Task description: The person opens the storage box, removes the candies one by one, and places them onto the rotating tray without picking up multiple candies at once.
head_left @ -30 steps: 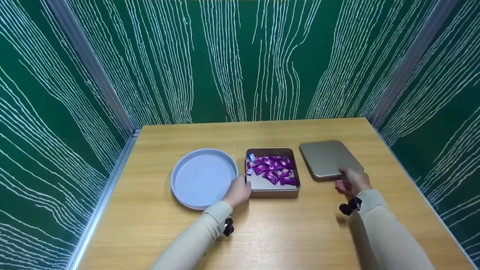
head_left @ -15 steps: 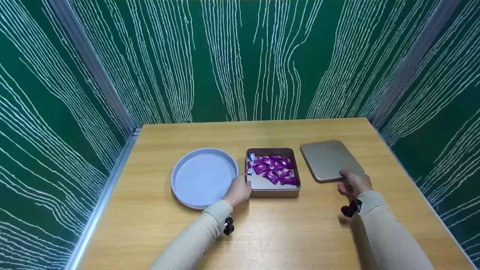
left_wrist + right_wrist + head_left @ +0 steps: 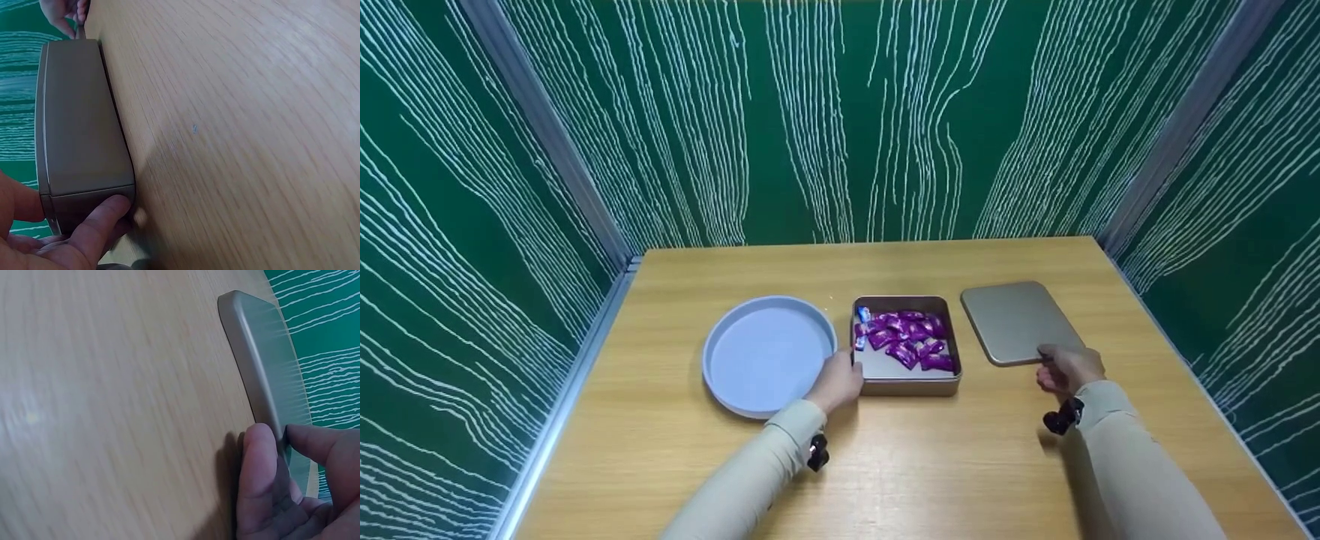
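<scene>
An open square metal tin stands mid-table with several purple-wrapped candies in it. Two or so blue-and-white wrapped pieces lie along its left side. My left hand grips the tin at its near left corner; the left wrist view shows fingers against the side wall and the thumb up at the rim. To the right, the tin's flat lid lies top up on the table. My right hand pinches its near right corner, thumb on top and fingers at the edge.
A round light-blue tray with a raised rim sits left of the tin, close beside my left hand. Green panels with white wavy lines and grey posts enclose the wooden table at the back and sides.
The lid's near edge has come down and slightly toward me, and it now lies flat. My right hand has shifted slightly with it. My left hand and the tin have stayed put.
</scene>
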`<action>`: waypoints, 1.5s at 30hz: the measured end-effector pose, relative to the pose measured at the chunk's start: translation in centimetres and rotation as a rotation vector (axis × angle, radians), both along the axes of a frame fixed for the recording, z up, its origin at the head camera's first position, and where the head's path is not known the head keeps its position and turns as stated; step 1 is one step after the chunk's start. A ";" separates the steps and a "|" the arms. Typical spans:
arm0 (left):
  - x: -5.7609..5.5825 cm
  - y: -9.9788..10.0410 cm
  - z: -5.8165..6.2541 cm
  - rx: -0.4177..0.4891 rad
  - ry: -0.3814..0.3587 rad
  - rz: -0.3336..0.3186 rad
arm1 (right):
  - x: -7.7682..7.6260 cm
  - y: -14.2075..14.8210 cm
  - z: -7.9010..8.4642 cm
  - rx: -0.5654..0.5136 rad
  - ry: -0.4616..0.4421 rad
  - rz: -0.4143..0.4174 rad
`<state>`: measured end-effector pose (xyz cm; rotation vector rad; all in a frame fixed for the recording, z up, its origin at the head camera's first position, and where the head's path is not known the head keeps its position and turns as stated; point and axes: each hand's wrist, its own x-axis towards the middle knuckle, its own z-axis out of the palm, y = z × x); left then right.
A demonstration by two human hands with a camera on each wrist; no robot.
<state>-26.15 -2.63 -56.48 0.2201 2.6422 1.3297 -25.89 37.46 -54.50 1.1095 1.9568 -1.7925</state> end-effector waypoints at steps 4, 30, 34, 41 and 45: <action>-1.3 0.0 -2.1 -0.026 0.033 -0.004 | 0.0 0.2 0.0 0.007 -0.007 0.012; -1.3 -1.1 3.0 0.056 -0.036 -0.008 | -3.7 -0.9 4.1 0.114 0.235 0.108; -1.4 -1.8 3.7 0.090 0.019 0.021 | -3.9 -2.1 5.0 0.138 0.268 0.142; -1.9 -4.0 4.4 0.097 0.136 0.042 | -3.8 -3.8 5.8 0.149 0.389 0.160; -2.1 -5.3 4.5 0.075 0.202 0.060 | -3.7 -4.9 6.2 0.179 0.454 0.199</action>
